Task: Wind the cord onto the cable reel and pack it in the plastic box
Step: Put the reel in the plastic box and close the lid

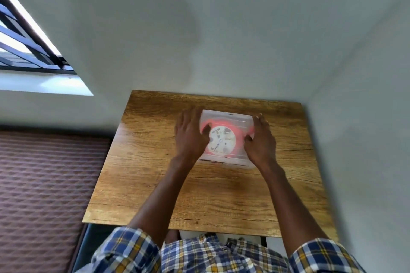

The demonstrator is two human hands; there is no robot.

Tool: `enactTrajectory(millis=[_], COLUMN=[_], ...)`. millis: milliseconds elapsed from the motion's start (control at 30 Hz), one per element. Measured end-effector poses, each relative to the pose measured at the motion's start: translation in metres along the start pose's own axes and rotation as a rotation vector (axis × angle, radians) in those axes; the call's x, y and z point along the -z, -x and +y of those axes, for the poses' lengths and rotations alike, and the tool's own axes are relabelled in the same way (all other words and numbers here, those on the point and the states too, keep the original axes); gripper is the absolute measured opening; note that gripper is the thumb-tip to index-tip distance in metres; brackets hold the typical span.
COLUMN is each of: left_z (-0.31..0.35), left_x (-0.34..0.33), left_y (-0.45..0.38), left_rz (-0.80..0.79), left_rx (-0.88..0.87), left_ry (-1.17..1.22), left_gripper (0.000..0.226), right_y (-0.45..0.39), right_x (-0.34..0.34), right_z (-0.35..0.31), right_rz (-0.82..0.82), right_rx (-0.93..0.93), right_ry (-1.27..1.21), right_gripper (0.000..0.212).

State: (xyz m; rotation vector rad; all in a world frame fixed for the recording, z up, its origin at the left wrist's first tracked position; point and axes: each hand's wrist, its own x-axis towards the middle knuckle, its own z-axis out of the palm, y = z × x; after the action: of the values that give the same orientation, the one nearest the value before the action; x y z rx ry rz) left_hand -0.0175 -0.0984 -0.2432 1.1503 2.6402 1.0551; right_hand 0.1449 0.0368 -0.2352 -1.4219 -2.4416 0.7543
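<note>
From the head camera we see the clear plastic box in the middle of the wooden table, straight ahead of us, with the red cable reel lying flat inside it. Our left hand and right hand sit apart, one pressed on each side of the box, equally near. We judge the lid is being seated, though blur hides its edges.
</note>
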Motion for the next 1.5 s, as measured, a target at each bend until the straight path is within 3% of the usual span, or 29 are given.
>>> enactTrajectory(millis=[67, 133, 233, 300, 433, 500, 633, 767, 833, 933, 1000, 1067, 1133, 1200, 1267, 1500], left_z=[0.012, 0.017, 0.017, 0.018, 0.022, 0.022, 0.023, 0.027, 0.027, 0.024, 0.014, -0.002, -0.020, -0.036, -0.045, -0.050], left_x=[-0.017, -0.030, -0.036, -0.036, -0.037, -0.036, -0.037, -0.034, -0.030, -0.023, -0.018, -0.006, 0.011, 0.021, 0.023, 0.025], left_y=[-0.002, 0.000, 0.002, 0.002, 0.003, 0.004, 0.003, 0.005, 0.006, 0.009, 0.010, 0.012, 0.018, 0.025, 0.029, 0.031], left_rz=[-0.165, -0.278, -0.289, -0.278, -0.256, -0.242, -0.246, -0.249, -0.178, 0.053, 0.138, 0.038, -0.211, -0.395, -0.455, -0.397], left_rx=[-0.175, -0.240, -0.231, -0.201, -0.122, -0.117, -0.088, -0.070, -0.057, 0.107, 0.373, 0.674, 0.852, 0.816, 0.791, 0.804], left_ry=[-0.188, -0.303, -0.377, -0.402, -0.422, -0.422, -0.407, -0.380, -0.281, -0.070, 0.150, 0.509, 0.784, 0.778, 0.808, 1.075], left_gripper=[0.065, 0.065, 0.068, 0.068, 0.066, 0.066, 0.068, 0.066, 0.060, 0.057, 0.060, 0.062, 0.051, 0.053, 0.055, 0.048], right_y=[0.005, 0.008, 0.005, 0.000, 0.005, 0.007, -0.006, -0.012, -0.007, 0.002, 0.009, 0.014, 0.015, 0.016, 0.012, -0.023], right_x=[-0.004, -0.004, -0.001, 0.003, 0.007, 0.005, 0.007, 0.017, 0.020, 0.016, 0.011, 0.004, -0.007, -0.019, -0.027, -0.025], right_z=[0.009, 0.021, 0.033, 0.034, 0.041, 0.041, 0.033, 0.033, 0.030, 0.016, -0.001, -0.025, -0.050, -0.075, -0.093, -0.118], right_rz=[0.032, 0.035, -0.033, -0.088, 0.018, 0.090, 0.143, 0.029, 0.023, 0.166, 0.273, 0.253, 0.103, -0.111, -0.267, -0.599], right_rx=[-0.039, -0.035, -0.086, -0.245, -0.499, -0.531, -0.552, -0.655, -0.653, -0.426, -0.168, 0.056, 0.227, 0.358, 0.433, 0.541], right_ry=[-0.129, -0.256, -0.423, -0.619, -0.943, -0.898, -0.654, -0.912, -0.927, -0.244, 0.077, 0.054, -0.093, -0.166, -0.110, 0.461], right_gripper=[0.070, 0.065, 0.061, 0.057, 0.017, 0.012, 0.029, 0.013, 0.015, 0.036, 0.046, 0.046, 0.043, 0.046, 0.054, 0.090])
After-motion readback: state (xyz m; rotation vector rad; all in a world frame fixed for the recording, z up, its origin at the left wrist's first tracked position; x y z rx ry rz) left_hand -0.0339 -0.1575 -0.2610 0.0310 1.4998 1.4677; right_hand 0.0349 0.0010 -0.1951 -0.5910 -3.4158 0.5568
